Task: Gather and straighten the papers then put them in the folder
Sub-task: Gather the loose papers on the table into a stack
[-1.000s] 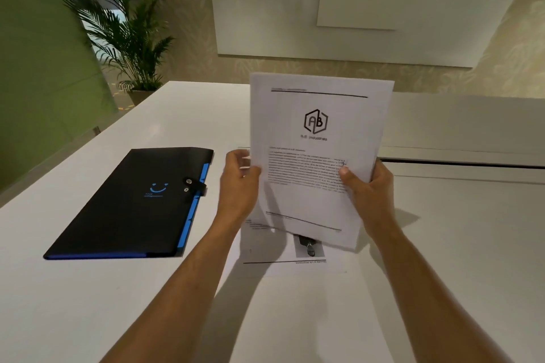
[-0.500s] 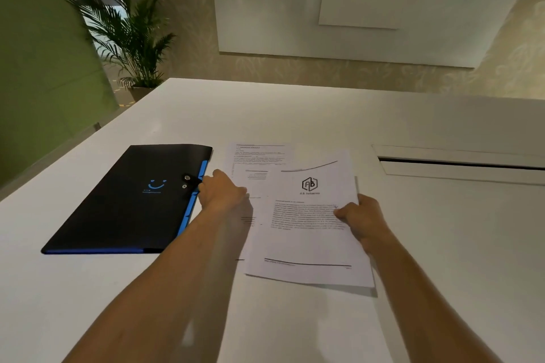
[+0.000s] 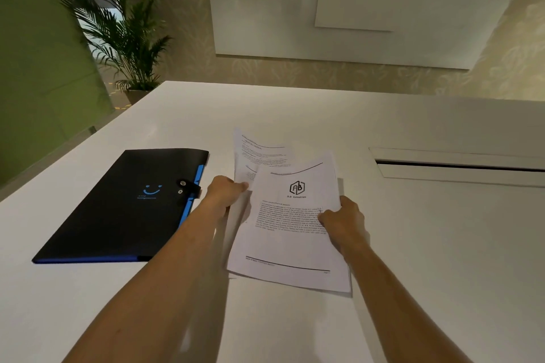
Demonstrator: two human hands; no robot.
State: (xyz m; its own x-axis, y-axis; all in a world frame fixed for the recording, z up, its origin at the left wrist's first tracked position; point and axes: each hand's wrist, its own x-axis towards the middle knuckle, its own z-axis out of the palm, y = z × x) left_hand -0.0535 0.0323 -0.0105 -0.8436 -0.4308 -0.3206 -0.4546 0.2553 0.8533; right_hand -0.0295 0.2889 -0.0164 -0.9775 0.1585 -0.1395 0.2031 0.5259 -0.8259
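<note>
A white printed sheet with an "AB Industries" logo [image 3: 290, 233] lies on top of the papers, low over the white table [image 3: 442, 244]. My right hand [image 3: 343, 224] grips its right edge. A second printed sheet [image 3: 259, 153] sticks out beyond it, its far edge curling upward. My left hand [image 3: 225, 190] pinches the left edge of that lower sheet. A black folder [image 3: 126, 206] with blue edging, a blue smile mark and a snap strap lies shut and flat to the left of the papers.
A long recessed slot [image 3: 460, 165] runs across the table on the right. A potted palm [image 3: 124, 38] stands beyond the table's far left corner, beside a green wall [image 3: 35, 74].
The papers went from upright in both hands down onto the table. My left hand then took hold of the lower sheet, whose far edge now lifts.
</note>
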